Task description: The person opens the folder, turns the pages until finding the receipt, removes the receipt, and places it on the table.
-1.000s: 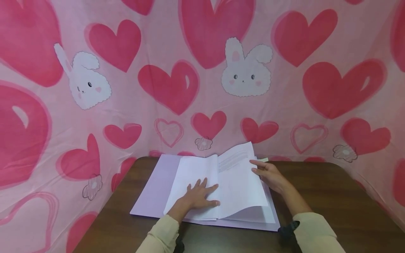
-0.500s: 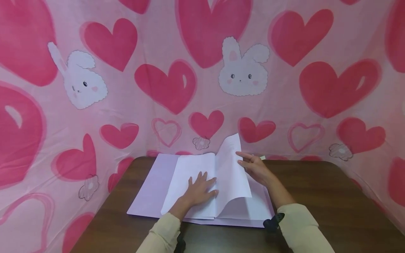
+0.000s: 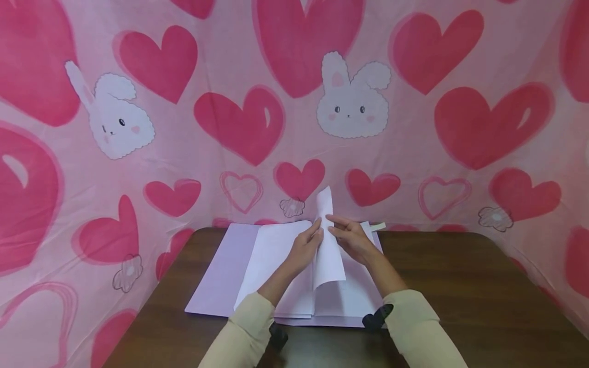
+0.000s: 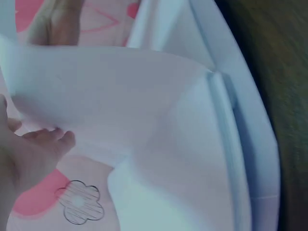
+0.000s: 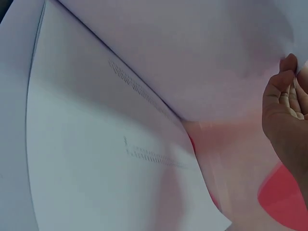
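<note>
A lilac folder (image 3: 221, 276) lies spread on the table with white papers in it. One sheet of paper (image 3: 329, 263) stands raised near the middle, bent into a curve. My right hand (image 3: 353, 240) pinches its right edge, and in the right wrist view the fingers (image 5: 278, 86) are bent at that edge. From the other side my left hand (image 3: 303, 249) touches the sheet. The left wrist view shows the left fingertips (image 4: 67, 139) against the paper's face, fairly loose. Under the raised sheet lies a printed page (image 5: 115, 159) with lines of text.
The dark wooden table (image 3: 460, 286) extends on both sides of the folder. A pink curtain (image 3: 230, 66) with hearts and rabbits hangs behind it. A small pale tab (image 3: 378, 226) sticks out at the folder's top right.
My right hand has carried the sheet's edge leftward, raising it nearly upright. My left hand has lifted from the left page and moved up and right to meet the sheet.
</note>
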The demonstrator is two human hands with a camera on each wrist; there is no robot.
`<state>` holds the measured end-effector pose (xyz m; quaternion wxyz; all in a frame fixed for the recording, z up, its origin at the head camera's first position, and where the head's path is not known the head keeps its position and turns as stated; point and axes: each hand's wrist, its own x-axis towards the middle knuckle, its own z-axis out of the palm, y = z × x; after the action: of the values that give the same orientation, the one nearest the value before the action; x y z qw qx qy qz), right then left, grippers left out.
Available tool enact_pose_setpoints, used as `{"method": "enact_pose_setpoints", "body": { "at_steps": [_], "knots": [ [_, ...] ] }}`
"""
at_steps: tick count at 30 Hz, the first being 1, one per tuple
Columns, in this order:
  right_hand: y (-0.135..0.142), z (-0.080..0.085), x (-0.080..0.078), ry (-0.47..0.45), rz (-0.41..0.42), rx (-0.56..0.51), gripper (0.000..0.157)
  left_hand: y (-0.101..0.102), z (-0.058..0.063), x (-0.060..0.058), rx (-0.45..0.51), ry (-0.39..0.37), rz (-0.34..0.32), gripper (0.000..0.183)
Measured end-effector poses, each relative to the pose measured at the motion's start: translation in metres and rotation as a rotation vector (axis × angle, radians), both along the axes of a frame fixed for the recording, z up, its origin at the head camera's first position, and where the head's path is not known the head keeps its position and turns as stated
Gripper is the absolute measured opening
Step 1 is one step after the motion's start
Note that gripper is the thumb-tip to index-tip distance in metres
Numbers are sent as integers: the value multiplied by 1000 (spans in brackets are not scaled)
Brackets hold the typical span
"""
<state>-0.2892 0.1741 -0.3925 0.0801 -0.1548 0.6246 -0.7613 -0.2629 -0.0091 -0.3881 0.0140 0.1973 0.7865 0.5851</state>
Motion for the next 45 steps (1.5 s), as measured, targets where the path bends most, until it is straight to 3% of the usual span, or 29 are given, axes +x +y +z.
{"method": "enact_pose_setpoints", "body": {
  "at_steps": [11,17,21,26,30,35,39,45],
  "knots": [
    [-25,-5,2,-32,-58,-62,56,-6,20,-3,101,-67,-8,74],
    [-29,-7,7,-100,-2,-165,27,-14,26,-6,96,-118,23,83],
    [-29,-11,8,-105,28,-150,18,-18,26,-7,31,-104,77,78],
    [-29,-20,9,-129,-19,-103,28,-25,24,-9,-106,-1,178,53],
    [-30,-30,8,-145,-66,-16,47,-33,20,-12,-195,86,252,45],
    [-24,-43,10,-120,-92,144,52,-43,18,-15,-299,171,270,43],
    [-14,-56,12,-30,-62,344,52,-55,17,-17,-370,201,282,39],
    [1,-72,18,145,-43,662,56,-77,12,-19,-393,175,263,31]
  ]
}}
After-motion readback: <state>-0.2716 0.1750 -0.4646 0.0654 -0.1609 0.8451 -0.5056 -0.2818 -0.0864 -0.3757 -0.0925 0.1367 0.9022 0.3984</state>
